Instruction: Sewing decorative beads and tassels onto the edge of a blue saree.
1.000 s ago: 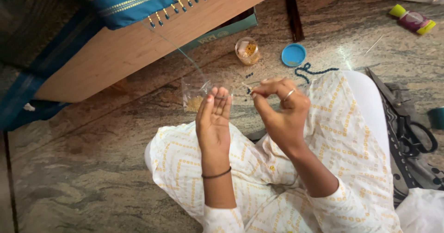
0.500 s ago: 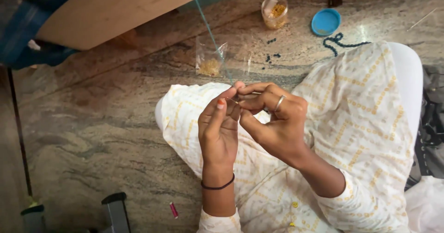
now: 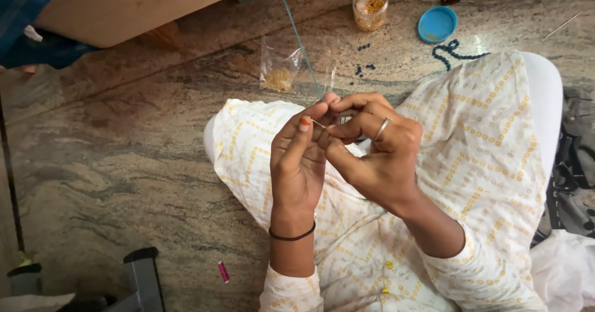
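Pinching thin gold needle [image 3: 318,123] between both hands over lap: left hand [image 3: 297,163] fingers clamped on near-left end, right hand [image 3: 378,151] fingers closed on teal thread [image 3: 297,39] at right tip; thread runs far-left; needle axis left-right
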